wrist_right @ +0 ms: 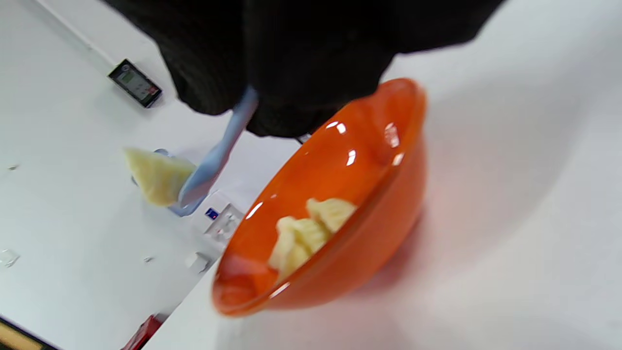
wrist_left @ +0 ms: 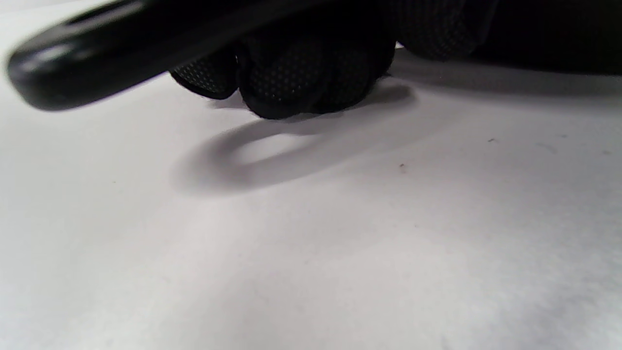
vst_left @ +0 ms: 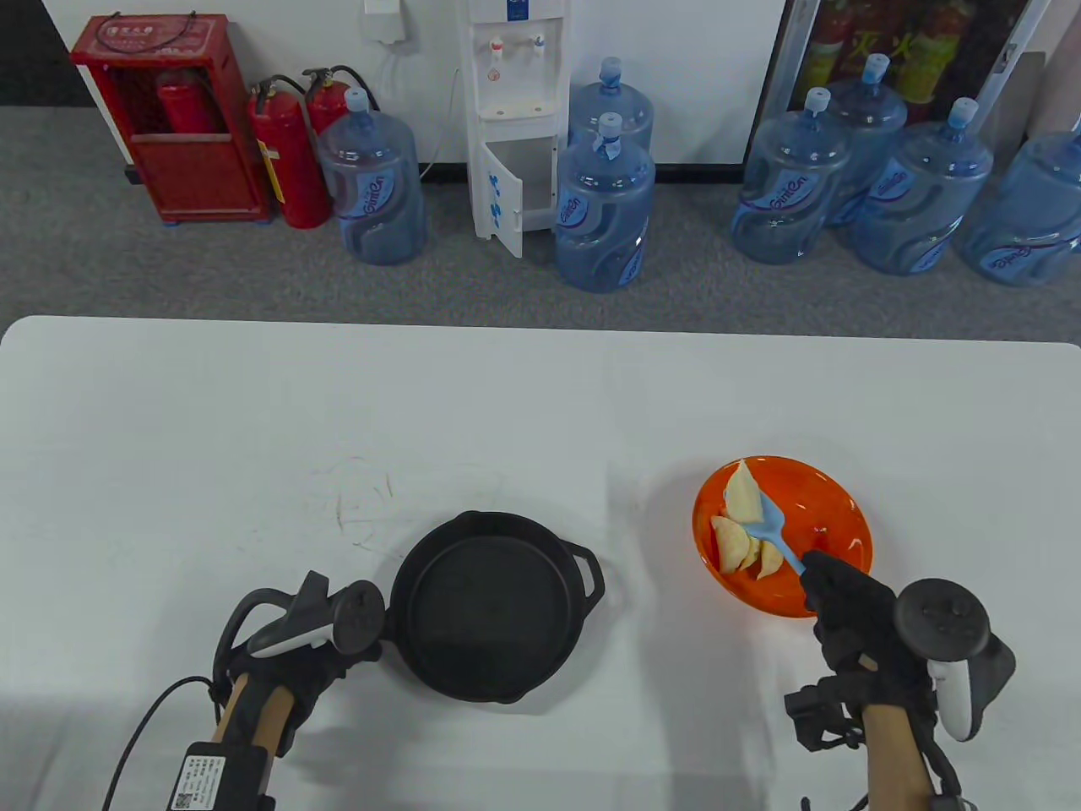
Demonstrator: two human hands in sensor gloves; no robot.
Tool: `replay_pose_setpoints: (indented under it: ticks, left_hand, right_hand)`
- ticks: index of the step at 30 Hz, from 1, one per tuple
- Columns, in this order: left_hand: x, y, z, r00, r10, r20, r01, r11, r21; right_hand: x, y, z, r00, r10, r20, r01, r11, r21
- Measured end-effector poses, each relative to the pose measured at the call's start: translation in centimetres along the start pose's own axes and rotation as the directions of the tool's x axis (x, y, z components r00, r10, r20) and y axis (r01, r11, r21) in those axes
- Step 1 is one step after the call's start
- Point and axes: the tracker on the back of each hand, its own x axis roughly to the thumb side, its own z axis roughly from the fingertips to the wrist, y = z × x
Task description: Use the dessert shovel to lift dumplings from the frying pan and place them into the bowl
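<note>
The black frying pan [vst_left: 486, 604] sits in the middle of the table, and its inside shows no dumplings. My left hand [vst_left: 342, 655] is at its left rim, partly under the tracker. In the left wrist view my fingers [wrist_left: 301, 82] curl beneath the pan's black handle [wrist_left: 97, 53]. My right hand [vst_left: 840, 587] grips the blue dessert shovel [vst_left: 773, 528] by its handle. One dumpling [vst_left: 745, 497] lies on the shovel [wrist_right: 214, 160] over the left side of the orange bowl [vst_left: 832, 515]. Several dumplings [vst_left: 743, 553] lie in the bowl [wrist_right: 369, 233].
The white table [vst_left: 540, 405] ends at its far edge [vst_left: 540, 325]. On the grey floor beyond stand water bottles [vst_left: 604, 207], a water dispenser [vst_left: 515, 118] and fire extinguishers [vst_left: 287, 156]. A black cable [vst_left: 152, 718] trails from my left wrist.
</note>
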Motion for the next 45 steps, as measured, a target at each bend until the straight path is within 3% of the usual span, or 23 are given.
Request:
replay_pose_setpoints:
  ticks: [11, 28, 42, 45]
  left_hand:
    - [0.0, 0.0, 0.0, 1.0, 0.002, -0.002, -0.002, 1.0, 0.003]
    - [-0.1, 0.0, 0.0, 1.0, 0.013, -0.009, -0.013, 1.0, 0.005]
    - [-0.1, 0.0, 0.0, 1.0, 0.012, -0.008, -0.012, 1.0, 0.005]
    - [-0.1, 0.0, 0.0, 1.0, 0.012, -0.008, -0.012, 1.0, 0.004]
  right_hand:
    - [-2.9, -1.8, -2.1, 0.985, 0.124, -0.117, -0.131, 0.99, -0.053]
    - [-1.1, -1.2, -5.4, 0.916, 0.4, -0.026, -0.4, 0.916, 0.032]
    - [1.3, 0.4, -6.1, 0.75, 0.66, 0.045, -0.655, 0.75, -0.092]
    - [1.5, 0.4, -6.0, 0.738, 0.673, 0.048, -0.664, 0.737, -0.125]
